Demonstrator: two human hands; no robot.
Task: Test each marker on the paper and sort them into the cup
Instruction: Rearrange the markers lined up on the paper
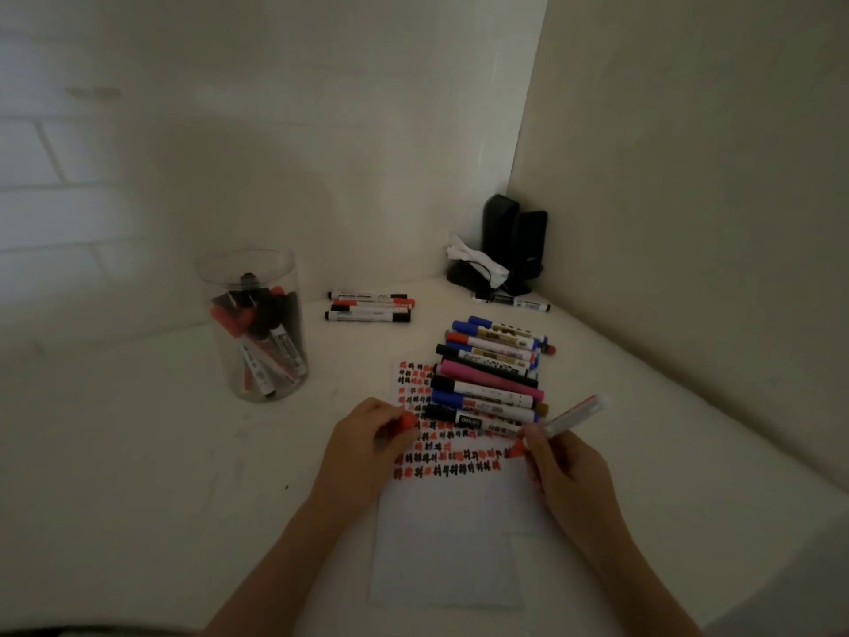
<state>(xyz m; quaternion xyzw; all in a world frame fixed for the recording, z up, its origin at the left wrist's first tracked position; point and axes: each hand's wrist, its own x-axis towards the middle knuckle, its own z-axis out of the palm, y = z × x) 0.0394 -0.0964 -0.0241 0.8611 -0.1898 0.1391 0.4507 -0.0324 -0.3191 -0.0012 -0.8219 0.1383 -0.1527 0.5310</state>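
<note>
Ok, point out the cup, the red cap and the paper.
cup (257,342): head view, on its clear side wall.
red cap (407,421): head view, on the cap's exposed end.
paper (448,544): head view, on its blank lower half.

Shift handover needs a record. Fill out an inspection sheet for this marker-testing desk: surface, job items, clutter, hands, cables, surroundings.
Surface: white desk in a dim corner, with faint smudges near the cup.
Job's things: paper, upper half covered in red and black test marks; marker pile lying on its far end; clear cup left of it, holding markers; four markers behind the paper; single marker near the corner.
Clutter: crumpled white tissue.
Hands: left hand holds a red cap; right hand grips the red marker, tip on the paper.
Cables: thin black cord by the tissue.
Surroundings: two dark speakers in the corner; plain walls.
</note>
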